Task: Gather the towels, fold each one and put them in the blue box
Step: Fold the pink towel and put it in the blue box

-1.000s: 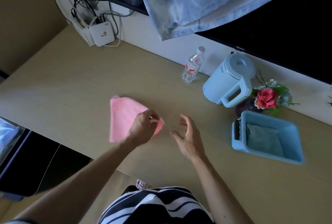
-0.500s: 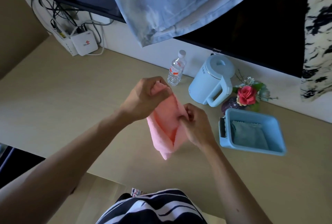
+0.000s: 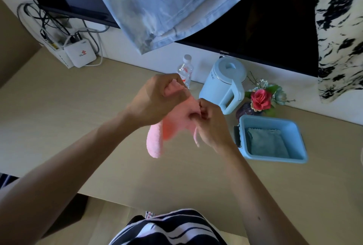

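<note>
The soft pink fleece towel (image 3: 157,138) hangs in the air above the pale wooden tabletop (image 3: 59,111), held between both hands near the middle of the view. The left hand (image 3: 155,101) has its fingers curled shut around the towel's upper corner, which pokes out at the knuckles. The right hand (image 3: 212,125), just at 4 o'clock from the left, pinches another part of the towel's edge, fingers closed on the cloth. Below the two grips the towel droops in a loose fold toward 7 o'clock, clear of the table.

At 3 o'clock from the hands the light blue rectangular plastic box (image 3: 294,127) rests on the table, and a folded grey-green towel (image 3: 267,142) lies flat inside it. Just beyond the box, toward 12 o'clock from it, a red artificial rose in a dark vase (image 3: 260,100) stands beside a pale blue electric kettle with a handle (image 3: 225,81). A clear plastic water bottle with a white cap (image 3: 185,70) stands at 10 o'clock from the kettle, partly behind the left hand. A white router box with cables (image 3: 80,53) sits at the table's far left corner, near 10 o'clock. A large dark television screen (image 3: 265,18) fills the wall above, with a blue-white mottled cloth (image 3: 157,5) draped over it.
</note>
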`<state>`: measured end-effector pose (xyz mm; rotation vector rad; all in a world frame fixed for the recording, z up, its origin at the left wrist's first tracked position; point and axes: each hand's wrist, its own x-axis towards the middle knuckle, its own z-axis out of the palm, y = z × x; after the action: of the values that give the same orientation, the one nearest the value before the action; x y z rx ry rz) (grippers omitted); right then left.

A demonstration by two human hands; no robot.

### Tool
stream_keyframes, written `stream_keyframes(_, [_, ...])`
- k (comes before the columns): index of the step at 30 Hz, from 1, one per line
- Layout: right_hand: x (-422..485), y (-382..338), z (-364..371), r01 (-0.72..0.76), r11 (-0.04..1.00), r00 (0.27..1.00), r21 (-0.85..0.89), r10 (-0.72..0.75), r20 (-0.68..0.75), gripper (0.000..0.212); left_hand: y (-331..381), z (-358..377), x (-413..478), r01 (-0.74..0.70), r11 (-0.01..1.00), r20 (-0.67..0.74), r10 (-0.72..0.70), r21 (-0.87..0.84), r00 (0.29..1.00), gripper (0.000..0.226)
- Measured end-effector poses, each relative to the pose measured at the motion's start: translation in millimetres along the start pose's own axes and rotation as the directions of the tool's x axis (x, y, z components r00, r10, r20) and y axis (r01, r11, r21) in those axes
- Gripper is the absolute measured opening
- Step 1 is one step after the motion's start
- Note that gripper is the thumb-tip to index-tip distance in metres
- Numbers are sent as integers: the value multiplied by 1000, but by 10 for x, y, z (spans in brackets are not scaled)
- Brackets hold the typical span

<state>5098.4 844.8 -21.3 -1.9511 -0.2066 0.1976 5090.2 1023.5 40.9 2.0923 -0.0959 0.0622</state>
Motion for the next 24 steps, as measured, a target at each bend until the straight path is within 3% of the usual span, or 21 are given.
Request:
stream_keyframes(2, [-5, 80, -64, -23, 998, 1000, -62, 25, 19, 30, -62, -89, 70, -3, 1000, -23, 3, 11, 1000, 19])
stream_keyframes(6, [-15, 334, -216, -49, 980, 999, -193, 51, 9, 26, -276, -257, 190, -5, 1000, -13, 4, -28, 1000, 29])
stream_keyframes(10, [92, 572, -419, -81, 935, 997, -345, 77, -24, 20, -568, -366, 296, 17, 1000, 37, -16, -22, 999, 1])
stream_keyframes(13, [210, 653, -596, -102, 893, 995, -437, 83, -63, 24, -757, -398, 368, 19, 998, 17, -20, 62, 1000, 15])
stream_keyframes(19, [267, 499, -911, -3, 922, 979, -387, -76, -189, 14, -782, -464, 391, 9, 989, -115, 8, 147, 993, 9])
stream_keyframes(24, [37, 652, -992, 22, 962, 995, -274, -48, -88, 10, -950, -526, 167, -62, 977, 0, 63, 203, 998, 13])
